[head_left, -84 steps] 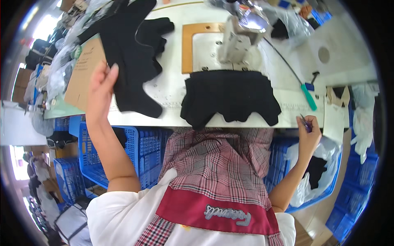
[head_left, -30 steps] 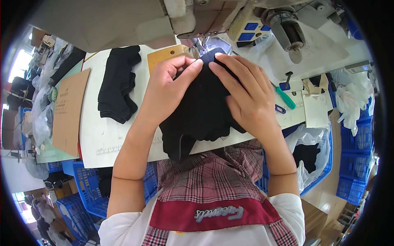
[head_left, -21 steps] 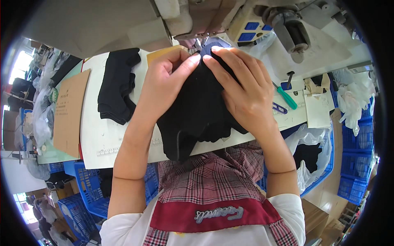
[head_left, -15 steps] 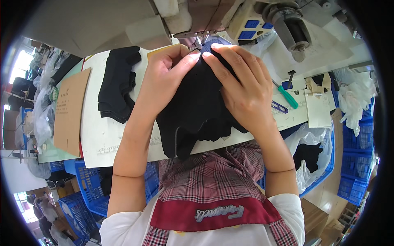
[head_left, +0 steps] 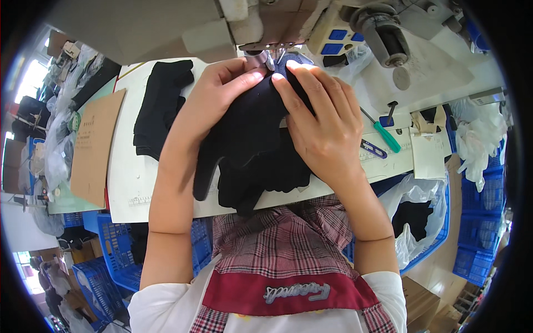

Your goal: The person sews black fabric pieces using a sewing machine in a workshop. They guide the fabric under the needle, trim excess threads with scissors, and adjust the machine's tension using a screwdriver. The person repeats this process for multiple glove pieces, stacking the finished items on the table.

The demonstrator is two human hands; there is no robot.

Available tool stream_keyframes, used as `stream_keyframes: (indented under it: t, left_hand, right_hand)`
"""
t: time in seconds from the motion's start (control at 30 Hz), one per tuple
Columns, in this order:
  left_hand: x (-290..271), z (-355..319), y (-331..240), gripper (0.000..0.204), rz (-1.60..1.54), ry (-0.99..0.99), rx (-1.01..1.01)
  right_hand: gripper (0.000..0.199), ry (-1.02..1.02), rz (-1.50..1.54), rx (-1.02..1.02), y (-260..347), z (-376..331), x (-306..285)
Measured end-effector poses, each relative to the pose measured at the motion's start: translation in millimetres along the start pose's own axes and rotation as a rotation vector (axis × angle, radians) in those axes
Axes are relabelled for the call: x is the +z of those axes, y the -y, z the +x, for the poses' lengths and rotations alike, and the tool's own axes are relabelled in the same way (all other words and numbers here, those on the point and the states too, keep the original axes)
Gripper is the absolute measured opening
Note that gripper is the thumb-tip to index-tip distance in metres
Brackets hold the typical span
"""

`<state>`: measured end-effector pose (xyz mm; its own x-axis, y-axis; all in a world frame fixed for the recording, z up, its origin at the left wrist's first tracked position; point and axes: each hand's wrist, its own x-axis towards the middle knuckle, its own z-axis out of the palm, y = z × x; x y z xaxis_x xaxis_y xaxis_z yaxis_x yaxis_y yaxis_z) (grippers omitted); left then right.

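A black piece of fabric (head_left: 250, 119) lies under both hands, its upper edge at the needle area of a sewing machine (head_left: 272, 55). My left hand (head_left: 222, 91) pinches its left side near the presser foot, thumb pressed against the forefinger. My right hand (head_left: 327, 122) rests on the right side, with thumb and fingertips pressed on the cloth beside a dark blue patch (head_left: 287, 62). More black fabric (head_left: 266, 177) hangs in folds toward the table's front edge. A stack of black cut pieces (head_left: 161, 105) lies left of my left hand.
Right of my right hand lie a green-handled screwdriver (head_left: 387, 137) and a dark blue cutter (head_left: 373, 149). A cardboard sheet (head_left: 97, 150) stands at the left. Blue crates (head_left: 119, 252) sit below the table, and a plastic-lined one (head_left: 441, 238) at the right holds black cloth.
The black fabric has turned and shifted, its left part swinging left and a folded lower part now showing. My left hand has moved slightly left and my right hand slightly down.
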<state>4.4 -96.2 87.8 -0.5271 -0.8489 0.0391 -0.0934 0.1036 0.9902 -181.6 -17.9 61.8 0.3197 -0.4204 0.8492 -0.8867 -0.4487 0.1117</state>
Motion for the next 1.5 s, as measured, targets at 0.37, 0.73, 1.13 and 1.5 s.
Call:
stream_keyframes:
  t: [0.37, 0.73, 1.13, 1.5]
  left_hand:
    - [-16, -21, -6, 0.035, 0.098, 0.118, -0.024]
    - [6, -31, -6, 0.035, -0.006, -0.053, -0.039]
    - [24, -30, 8, 0.035, -0.238, -0.126, -0.002]
    - [47, -37, 11, 0.028, -0.337, -0.241, 0.051]
  right_hand:
    - [0.036, -0.020, 0.029, 0.000, 9, -4, -5]
    - [0.038, -0.085, 0.083, -0.001, -4, -2, 4]
    - [0.044, -0.063, 0.100, -0.013, -1, -8, 1]
    - [0.038, -0.109, 0.175, -0.096, -18, -8, 3]
